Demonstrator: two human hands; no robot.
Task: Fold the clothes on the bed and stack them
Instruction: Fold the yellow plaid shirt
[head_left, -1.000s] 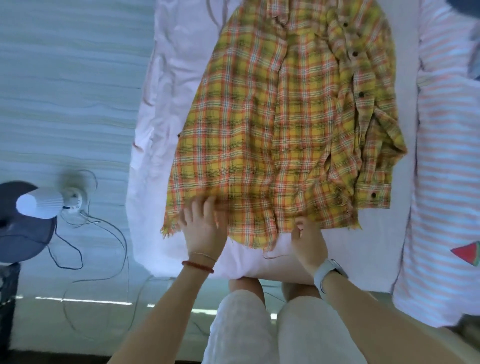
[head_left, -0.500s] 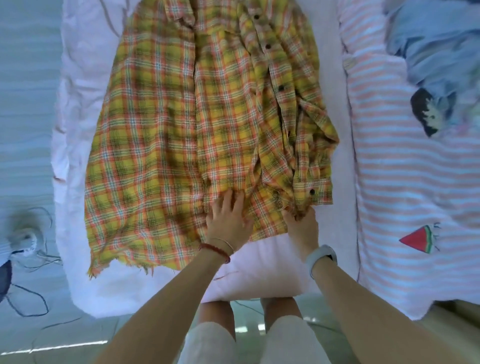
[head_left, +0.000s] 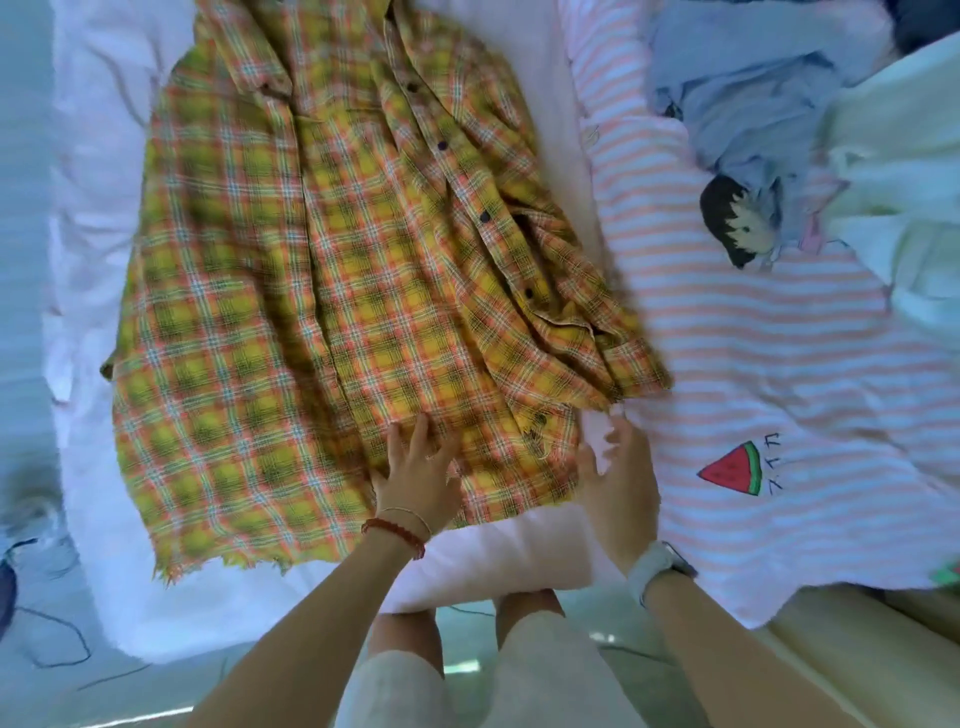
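yellow plaid shirt (head_left: 322, 291) spread flat on the pale pink sheet (head_left: 93, 218) of the bed, right side bunched in folds. left hand (head_left: 415, 475) flat on the lower hem, fingers straight and spread, gripping nothing. right hand (head_left: 621, 483) just beside the hem's right corner, fingers loose, holding nothing. blue garment (head_left: 748, 98) heaped on the striped blanket (head_left: 779, 364), well to the right.

Both arms reach forward; left hand (head_left: 415, 475) lies flat with fingers spread, right hand (head_left: 621, 480) loosely open.
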